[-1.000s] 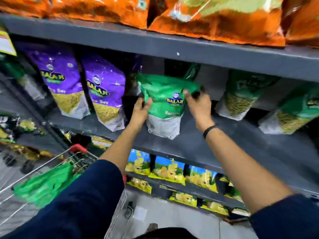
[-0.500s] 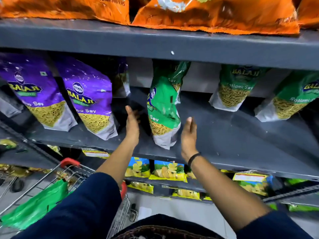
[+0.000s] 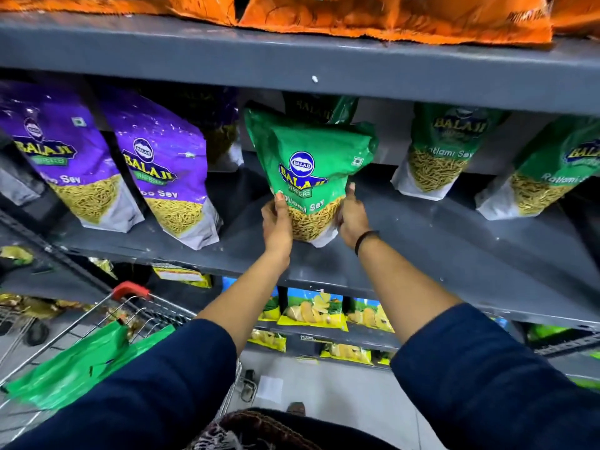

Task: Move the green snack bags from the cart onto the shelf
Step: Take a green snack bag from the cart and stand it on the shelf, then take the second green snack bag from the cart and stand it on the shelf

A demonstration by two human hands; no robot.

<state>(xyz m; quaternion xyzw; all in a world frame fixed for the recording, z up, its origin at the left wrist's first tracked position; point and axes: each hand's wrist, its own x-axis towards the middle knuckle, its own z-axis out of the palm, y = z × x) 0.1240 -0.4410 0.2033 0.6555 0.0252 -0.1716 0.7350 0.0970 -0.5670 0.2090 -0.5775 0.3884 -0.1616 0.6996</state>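
Observation:
A green Balaji Ratlami Sev bag (image 3: 310,164) stands upright on the grey middle shelf (image 3: 438,241), its label facing me. My left hand (image 3: 277,222) grips its lower left side and my right hand (image 3: 350,219) presses its lower right side. Another green bag (image 3: 319,107) is partly hidden behind it. Two more green bags stand to the right, one (image 3: 444,147) nearer and one (image 3: 548,173) at the frame edge. A green bag (image 3: 87,362) lies in the wire cart (image 3: 130,315) at the lower left.
Two purple Sev bags (image 3: 65,154) (image 3: 165,170) stand to the left on the same shelf. Orange bags (image 3: 389,17) line the shelf above. Yellow chip packs (image 3: 313,311) fill the lower shelves. The cart's red handle (image 3: 130,289) sits near my left arm.
The green bag stood turned sideways with both hands open beside it; now it faces front and both hands grip its lower sides.

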